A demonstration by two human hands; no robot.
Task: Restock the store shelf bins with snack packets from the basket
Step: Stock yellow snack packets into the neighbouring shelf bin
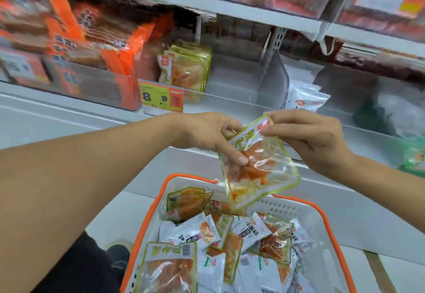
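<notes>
Basket point(147, 223) w/ snack pkts, hands pinching clear yellow-edged pkt point(259, 173)

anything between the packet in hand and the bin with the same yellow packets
Nothing visible. Both hands, left hand and right hand, hold the packet below the bin; only the bin's clear front lip must be cleared.

Both my arms are bare all the way up, no sleeves showing anywhere, no watch, no bracelet, no rings on either my left hand point(207, 134) or right hand point(308, 136). Nails are short and plain, you can see the thumbnail on the left one pretty clearly. Down below my left forearm there's dark, black-looking clothing on my legs point(76, 267), plus a dark shoe point(118, 254) poking out just beside it.
</notes>
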